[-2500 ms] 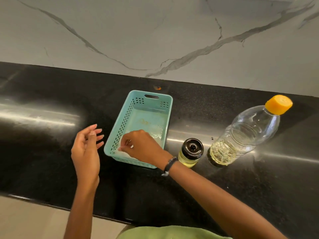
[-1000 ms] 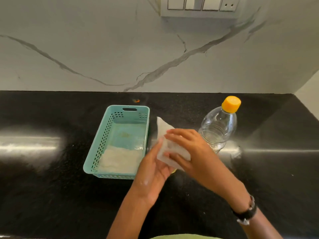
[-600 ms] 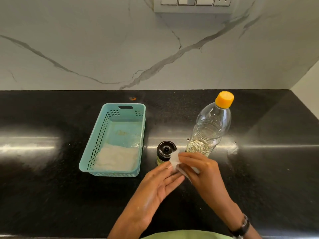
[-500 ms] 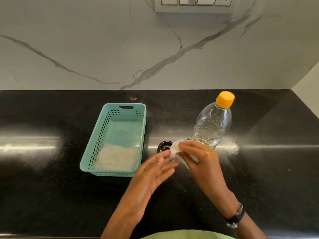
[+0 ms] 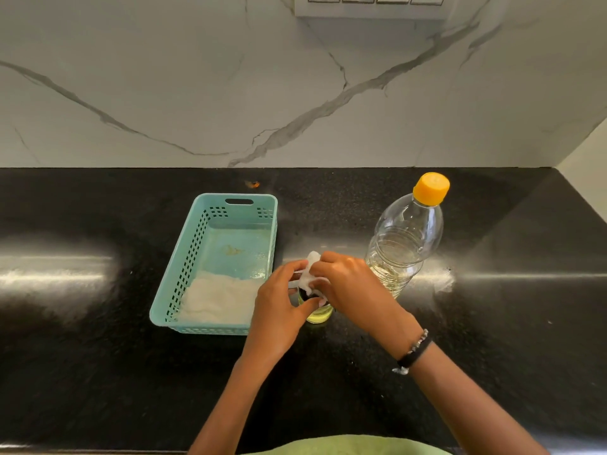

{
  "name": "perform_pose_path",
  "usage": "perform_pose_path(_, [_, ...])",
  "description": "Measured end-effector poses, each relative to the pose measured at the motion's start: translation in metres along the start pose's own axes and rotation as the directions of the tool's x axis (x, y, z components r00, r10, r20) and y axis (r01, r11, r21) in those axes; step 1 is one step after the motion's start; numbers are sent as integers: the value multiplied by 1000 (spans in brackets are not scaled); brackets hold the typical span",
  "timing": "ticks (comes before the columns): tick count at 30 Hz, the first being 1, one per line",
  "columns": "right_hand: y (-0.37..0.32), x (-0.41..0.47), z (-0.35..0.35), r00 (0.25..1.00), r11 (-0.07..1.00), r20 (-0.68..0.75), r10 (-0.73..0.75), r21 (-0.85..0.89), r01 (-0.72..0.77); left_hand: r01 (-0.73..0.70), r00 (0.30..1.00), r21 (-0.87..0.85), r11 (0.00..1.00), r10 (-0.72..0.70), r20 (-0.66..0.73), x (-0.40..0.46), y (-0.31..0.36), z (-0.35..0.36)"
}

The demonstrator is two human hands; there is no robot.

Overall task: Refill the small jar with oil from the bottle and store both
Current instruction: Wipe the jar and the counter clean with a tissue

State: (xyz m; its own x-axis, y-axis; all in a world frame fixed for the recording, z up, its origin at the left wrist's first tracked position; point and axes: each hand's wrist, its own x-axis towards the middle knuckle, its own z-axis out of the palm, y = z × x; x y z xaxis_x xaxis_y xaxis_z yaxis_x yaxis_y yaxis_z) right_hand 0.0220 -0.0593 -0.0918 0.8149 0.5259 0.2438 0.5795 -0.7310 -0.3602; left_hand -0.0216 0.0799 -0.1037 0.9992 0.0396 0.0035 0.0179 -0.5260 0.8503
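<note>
The small jar [image 5: 318, 315] of yellow oil stands on the black counter, mostly hidden behind my hands; only its lower glass and a sliver of dark lid show. My left hand [image 5: 279, 310] curls around the jar from the left. My right hand [image 5: 348, 287] pinches a crumpled white tissue [image 5: 308, 274] over the jar's top. The clear plastic oil bottle [image 5: 405, 241] with an orange cap [image 5: 431, 188] stands upright just right of my right hand, a little oil at its bottom.
A teal plastic basket [image 5: 210, 224] lies left of the jar with white tissue paper [image 5: 218, 300] in its near end. A marble wall runs behind the counter, with a switch plate [image 5: 371, 4] at the top. The counter's front edge is near my body.
My right hand took a tissue from the basket and brought it to the jar. My left hand moved from beside the tissue onto the jar. The bottle has not moved.
</note>
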Motion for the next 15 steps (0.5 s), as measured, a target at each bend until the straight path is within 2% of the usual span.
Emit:
perform_pose_path(4, [-4,-4,10,997,996,-34,72,-45,-73,-20,1000,11,1000,21,-11,1,1,1])
perform_pose_path(9, [-1,-2,4,998,1000,58,-1,25,-1,-44,999,16,999,44,-16,4,1,0])
perform_pose_path(12, [-2,2,2,994,995,88,69,-77,-62,-38,999,23,999,38,-8,6,0,-2])
perform_pose_path(15, [-7,3,13,990,974,49,132,-193,-120,-51,999,53,997,52,-13,6,-1,-2])
